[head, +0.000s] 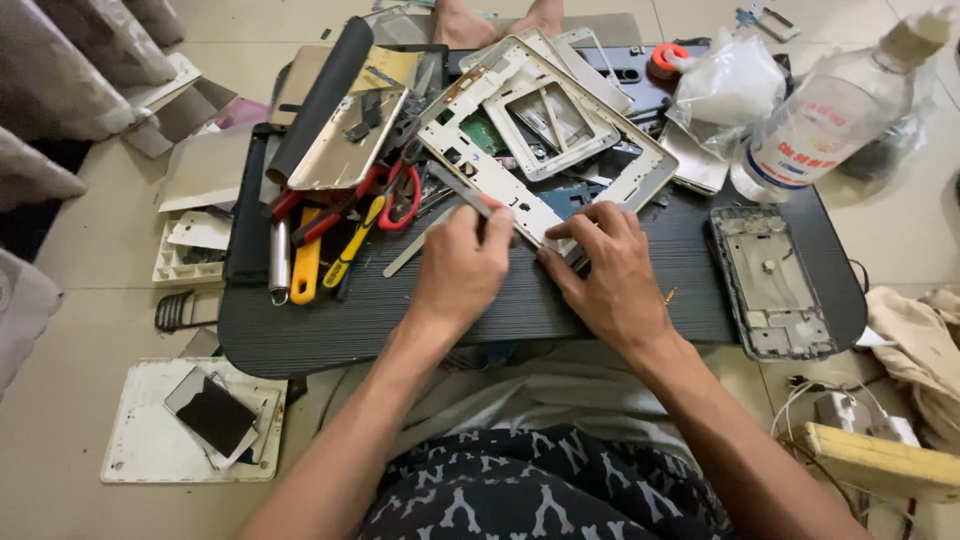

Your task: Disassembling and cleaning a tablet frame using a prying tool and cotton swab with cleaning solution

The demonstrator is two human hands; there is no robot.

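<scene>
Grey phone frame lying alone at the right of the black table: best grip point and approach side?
Probably pinch the phone frame across its two long side rails near the middle, coming from above. It lies flat and face up on the black table, long axis running away from the person, with bare table along both long sides, so fingers fit there. The right hand is nearest.

Matt black ribbed table (600,300); white plastic phone frame (500,180) with bare metal parts; glossy clear plastic bottle (835,110); red plastic-handled scissors (395,195); smooth tiled floor (70,330).
</scene>
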